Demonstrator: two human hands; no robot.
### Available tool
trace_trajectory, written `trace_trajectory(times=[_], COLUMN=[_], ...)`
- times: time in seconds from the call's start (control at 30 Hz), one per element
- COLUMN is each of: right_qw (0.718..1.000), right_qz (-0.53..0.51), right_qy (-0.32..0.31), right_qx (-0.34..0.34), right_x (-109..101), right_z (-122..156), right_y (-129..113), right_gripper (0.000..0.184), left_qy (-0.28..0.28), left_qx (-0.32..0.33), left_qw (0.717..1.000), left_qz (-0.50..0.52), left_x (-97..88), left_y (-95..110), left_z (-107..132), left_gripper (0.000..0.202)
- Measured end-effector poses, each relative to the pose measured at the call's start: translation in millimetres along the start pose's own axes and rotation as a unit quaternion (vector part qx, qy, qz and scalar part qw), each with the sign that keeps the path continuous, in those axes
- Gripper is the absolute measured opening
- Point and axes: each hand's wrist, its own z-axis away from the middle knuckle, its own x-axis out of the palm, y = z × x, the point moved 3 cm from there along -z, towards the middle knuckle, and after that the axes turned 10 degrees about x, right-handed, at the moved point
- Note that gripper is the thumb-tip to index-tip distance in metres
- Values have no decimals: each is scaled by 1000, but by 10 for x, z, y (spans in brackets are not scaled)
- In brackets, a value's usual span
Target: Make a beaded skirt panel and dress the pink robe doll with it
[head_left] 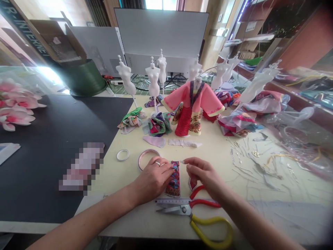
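Two hands low on the cream table (122,177). My left hand (153,178) is loosely curled and grasps nothing, its fingertips pressing the left edge of the embroidered strip (174,180). Strip lies flat between both hands, just above the ruler (169,200). My right hand (203,173) has finger and thumb drawn together; whether they pinch anything I cannot tell. Yellow-handled scissors (186,209) nearest me

The cloth strip (173,178) near the tabletop's (122,178) near edge is showing dense woven brocade, slightly rough. The scissors (186,209) at that edge are showing bare grey metal blades and glossy yellow plastic-coated handles. The tabletop is reading smooth, matt, cream. The dress forms (153,78) toward the far edge are looking like glossy white plastic. The pink robe (194,100) is appearing as soft, faintly sheeny cloth.
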Motion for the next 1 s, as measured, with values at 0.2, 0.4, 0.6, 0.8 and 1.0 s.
trace_trajectory(times=[0.2,0.4,0.6,0.8,1.0], right_qw=[994,989,988,985,981], right_qz=[-35,-54,-69,-65,-76], right_qy=[-60,-61,-53,-79,-84], right_qx=[90,122,128,140,157], right_x=[90,87,46,40,40], right_z=[-228,-295,-303,-309,-310], right_y=[13,48,65,97,120], right_gripper=[22,19,26,27,31], left_qy=[-12,4,22,24,44], left_qx=[47,52,50,43,45], left_qw=[994,990,991,992,991], left_qz=[-100,-128,-119,-116,-118], left_x=[78,191,209,190,175], left_y=[-67,-122,-114,-116,-141], left_z=[-68,-15,37,34,4], left_gripper=[19,18,20,20,18])
